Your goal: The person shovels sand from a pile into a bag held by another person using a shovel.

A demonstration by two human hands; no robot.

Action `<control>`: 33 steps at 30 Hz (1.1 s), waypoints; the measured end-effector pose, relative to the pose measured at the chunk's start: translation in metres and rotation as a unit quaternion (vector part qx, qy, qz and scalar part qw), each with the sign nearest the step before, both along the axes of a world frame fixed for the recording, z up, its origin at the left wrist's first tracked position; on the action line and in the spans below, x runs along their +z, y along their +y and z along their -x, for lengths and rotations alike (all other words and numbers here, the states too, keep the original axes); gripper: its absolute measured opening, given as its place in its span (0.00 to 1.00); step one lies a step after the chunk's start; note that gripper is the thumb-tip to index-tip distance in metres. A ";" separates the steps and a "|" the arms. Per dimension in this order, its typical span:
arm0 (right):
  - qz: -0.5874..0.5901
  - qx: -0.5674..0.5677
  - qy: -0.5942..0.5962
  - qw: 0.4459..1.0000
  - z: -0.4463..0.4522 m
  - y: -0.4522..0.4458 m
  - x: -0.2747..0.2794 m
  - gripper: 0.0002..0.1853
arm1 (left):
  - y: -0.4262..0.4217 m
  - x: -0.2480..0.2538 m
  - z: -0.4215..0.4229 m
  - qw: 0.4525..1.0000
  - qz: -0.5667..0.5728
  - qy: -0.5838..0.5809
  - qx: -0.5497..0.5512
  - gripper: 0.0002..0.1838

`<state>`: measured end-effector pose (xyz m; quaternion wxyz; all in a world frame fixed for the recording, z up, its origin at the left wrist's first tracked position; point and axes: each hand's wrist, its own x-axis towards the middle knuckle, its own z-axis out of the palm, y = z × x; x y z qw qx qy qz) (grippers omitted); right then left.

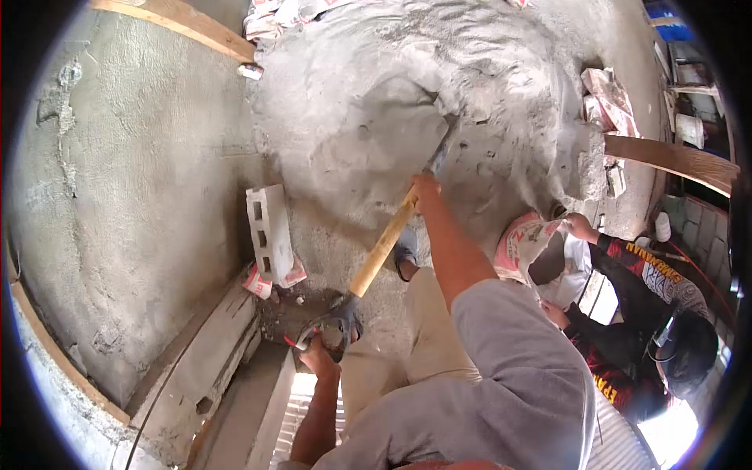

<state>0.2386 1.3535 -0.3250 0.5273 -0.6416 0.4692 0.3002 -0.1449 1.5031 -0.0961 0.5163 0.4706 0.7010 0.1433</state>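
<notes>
A shovel [382, 251] with a wooden shaft runs diagonally across the middle of the head view. My left hand [318, 357] is closed around its dark grip at the lower left. Farther up, my right hand [425, 193] wraps the shaft close to the metal socket. The shovel's metal end reaches into grey powdery mix [392, 129]; how much of the blade lies under it I cannot tell. To the right, a co-worker [650, 313] holds a red-and-white paper sack [526, 244] open with both hands at the edge of the mix.
A hollow concrete block [270, 231] stands left of the shovel by the plastered wall [157, 172]. Crumpled sacks [609, 102] lie at the right, near a wooden plank [674, 160]. Another plank [184, 27] crosses the upper left. My shoe [406, 252] is beside the shaft.
</notes>
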 end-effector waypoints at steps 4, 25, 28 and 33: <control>0.024 0.234 -0.087 0.968 0.053 -0.018 -0.085 0.06 | 0.035 -0.022 0.074 0.999 0.015 0.021 -0.023 0.13; -0.121 -0.465 -0.156 0.863 0.189 -0.166 0.193 0.10 | 0.077 0.130 0.007 0.886 -0.081 -0.176 -0.421 0.05; -0.168 -0.440 -0.260 0.843 0.195 -0.238 0.141 0.12 | 0.032 0.169 -0.042 0.669 -0.354 -0.266 -0.597 0.08; -0.215 -0.457 -0.218 0.835 0.190 -0.298 0.208 0.12 | -0.023 0.264 -0.074 0.429 -0.340 -0.376 -0.748 0.12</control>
